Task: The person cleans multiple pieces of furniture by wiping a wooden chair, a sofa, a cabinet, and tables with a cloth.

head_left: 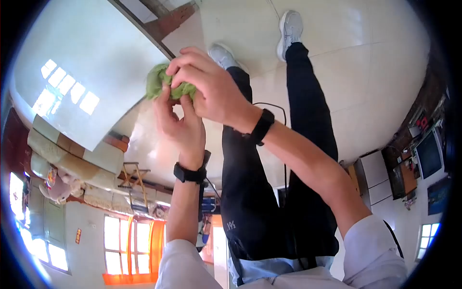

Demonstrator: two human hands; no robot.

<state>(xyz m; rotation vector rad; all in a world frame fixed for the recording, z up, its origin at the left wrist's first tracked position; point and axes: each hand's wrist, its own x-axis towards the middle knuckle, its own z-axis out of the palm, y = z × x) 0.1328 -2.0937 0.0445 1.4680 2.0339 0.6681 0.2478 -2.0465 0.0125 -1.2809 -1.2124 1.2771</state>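
A soft, crumpled green lump [157, 82] is held up between my two hands, close to the corner of a glossy white tabletop [113, 53]. Whether it is cloth or a dough-like material, I cannot tell. My left hand [179, 118] grips it from below, thumb and fingertips pressed into its underside. From the right, my right hand [211, 86] curls its fingers over the lump's top and side, hiding part of it. Both wrists wear black bands, the right one [262, 126] and the left one [189, 173].
Below my hands are my legs in dark trousers [252, 192] and light shoes [290, 29] on a pale tiled floor [365, 72]. A dark cable [285, 144] hangs between the legs. A sofa [72, 159] and a wooden folding stand [134, 180] are at left, a television [429, 153] at right.
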